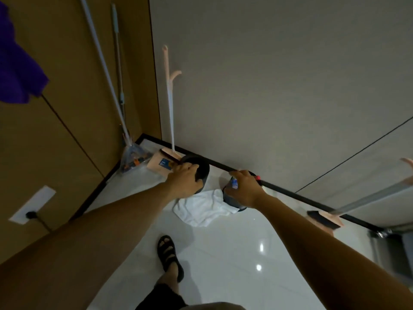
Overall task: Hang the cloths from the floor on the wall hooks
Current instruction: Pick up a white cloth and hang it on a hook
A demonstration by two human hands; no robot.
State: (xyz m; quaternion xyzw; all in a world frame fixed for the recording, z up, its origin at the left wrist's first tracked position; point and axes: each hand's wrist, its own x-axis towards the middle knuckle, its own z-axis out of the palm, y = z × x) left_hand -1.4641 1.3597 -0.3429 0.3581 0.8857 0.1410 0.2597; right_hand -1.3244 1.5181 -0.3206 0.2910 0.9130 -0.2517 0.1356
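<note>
On the glossy floor (223, 260), at the foot of the grey wall (279, 86), a white cloth (201, 209) lies crumpled between two dark buckets, its edges touching both and perhaps tucked under them. That is likely why both arms reach for the buckets and not the cloth. The left grip (186, 175) rests on top of the left bucket (203, 173) with its fingers curled over the rim, grasping it, probably to shift it aside. The right grip (243, 189) hangs over the right bucket (230, 199), fingers pointing down beside a small blue and white thing (234, 182). I cannot tell whether it clasps that item, the rim, or nothing. A purple cloth (15, 70) hangs high on the brown wall (67, 108) at far left, so one piece seems already hung, though its hook is out of view. A pink broom (171, 121) leans upright in the corner just behind the left bucket, so moving that bucket carelessly could knock it over
</note>
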